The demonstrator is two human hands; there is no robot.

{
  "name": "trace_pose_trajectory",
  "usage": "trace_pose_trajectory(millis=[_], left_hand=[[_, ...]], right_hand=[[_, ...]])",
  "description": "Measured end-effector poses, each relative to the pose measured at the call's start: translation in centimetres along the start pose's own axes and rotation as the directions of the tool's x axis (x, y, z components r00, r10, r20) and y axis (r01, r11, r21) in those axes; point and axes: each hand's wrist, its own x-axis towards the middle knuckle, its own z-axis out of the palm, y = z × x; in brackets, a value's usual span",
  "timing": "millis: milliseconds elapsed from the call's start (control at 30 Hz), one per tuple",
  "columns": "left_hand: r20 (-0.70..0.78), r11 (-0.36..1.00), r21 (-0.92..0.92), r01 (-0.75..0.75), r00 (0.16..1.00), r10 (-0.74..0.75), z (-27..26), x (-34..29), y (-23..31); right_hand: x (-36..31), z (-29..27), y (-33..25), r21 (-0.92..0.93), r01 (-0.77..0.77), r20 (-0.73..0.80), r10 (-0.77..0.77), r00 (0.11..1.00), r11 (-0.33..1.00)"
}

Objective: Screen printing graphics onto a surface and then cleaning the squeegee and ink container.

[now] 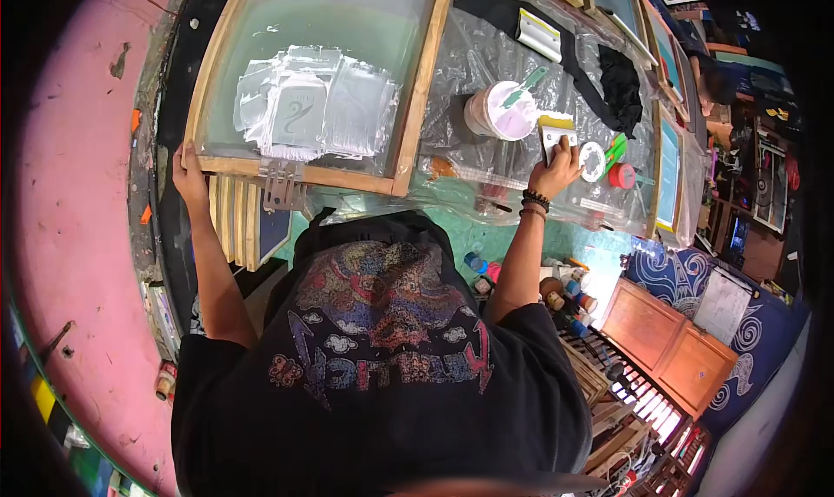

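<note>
At the left, a wooden-framed printing screen (409, 141) carries a patch of white ink (360, 106) over a small curved design. My left hand (188, 171) has its fingers closed around the near left corner of that frame. To the right, my right hand (558, 171) grips a squeegee (556, 136) with a pale metal body and a yellowish edge, which lies on the plastic-covered table. Just left of it stands a tub of pale ink (486, 119) with a green spatula (526, 87) in it. A metal hinge plate (283, 184) sits at the frame's near edge.
A white tape roll (592, 162), a bright green tool (615, 152) and a red-lidded jar (622, 176) lie right of my right hand. Farther back are another squeegee (539, 34) and black cloth (618, 89). More framed screens (667, 171) line the right side; a pink wall (78, 236) runs along the left.
</note>
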Motion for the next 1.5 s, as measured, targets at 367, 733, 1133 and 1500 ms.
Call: trace_pose_trajectory(millis=[367,733,1133,1500], left_hand=[[-0.005,1.0,-0.016,0.015,1.0,-0.015,0.1,-0.4,0.3],[-0.045,0.997,-0.014,-0.076,0.996,0.075,-0.5,0.9,-2.4],[0.041,0.999,0.025,-0.023,0.999,0.022,-1.5,0.3,-0.5],[0.206,0.993,-0.023,-0.117,0.971,0.12,-2.9,1.7,-1.7]], right_hand=[[1.1,-2.2,-0.2,-0.12,0.122,0.087,-0.112,0.99,0.985],[7.1,-9.1,1.1,-0.031,0.13,-0.024,-0.131,0.991,0.991],[10.8,-9.5,-25.3,0.619,-0.253,0.629,-0.277,0.726,0.743],[5.1,-6.3,-35.3,0.305,0.267,0.723,-0.405,0.56,0.914]])
